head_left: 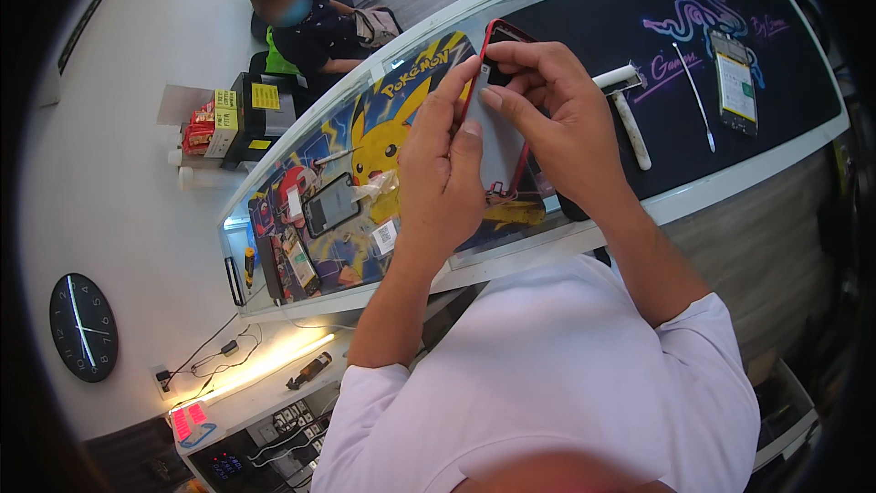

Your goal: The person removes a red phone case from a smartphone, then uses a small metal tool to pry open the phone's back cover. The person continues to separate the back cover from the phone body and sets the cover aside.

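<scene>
Raised over the counter is a red-edged phone frame (502,144) with a grey inner face, tilted nearly upright. My left hand (443,164) is closed around its left edge, thumb against the inner face. My right hand (558,114) is closed at the upper part of the frame, with bent fingers near the top edge and thumb on the inner face; anything small between those fingers is hidden. To the right of my right hand lie a white-handled tool (631,131), a thin metal pry tool (695,99) and an opened phone with its battery showing (735,84).
Left on the cartoon mat (415,96) are a dark phone frame (332,205), clear plastic film (376,186), a white label (384,236) and another opened phone (299,260). A black mat (584,23) covers the right side. Two people sit beyond the white-edged counter (675,205).
</scene>
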A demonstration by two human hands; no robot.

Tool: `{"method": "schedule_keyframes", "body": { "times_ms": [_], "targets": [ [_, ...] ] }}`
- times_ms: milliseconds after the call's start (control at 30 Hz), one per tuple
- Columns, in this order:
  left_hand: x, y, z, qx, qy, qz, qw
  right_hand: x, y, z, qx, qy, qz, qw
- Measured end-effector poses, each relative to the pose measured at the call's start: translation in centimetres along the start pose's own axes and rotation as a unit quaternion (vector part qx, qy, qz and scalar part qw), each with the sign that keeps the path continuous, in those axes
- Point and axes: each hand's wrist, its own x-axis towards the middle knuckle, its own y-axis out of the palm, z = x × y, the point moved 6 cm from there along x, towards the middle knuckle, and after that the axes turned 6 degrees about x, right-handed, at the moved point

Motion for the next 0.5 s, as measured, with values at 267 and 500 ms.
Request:
{"method": "schedule_keyframes", "body": {
  "times_ms": [267,500],
  "targets": [
    [0.12,0.26,0.50,-0.046,0.045,-0.032,0.997,0.05,-0.02,0.61,-0.066,-0.036,-0.021,0.997],
    [-0.31,0.71,0.74,-0.016,0.034,-0.016,0.999,0.17,-0.22,0.50,-0.061,-0.031,-0.041,0.997]
  ]
}}
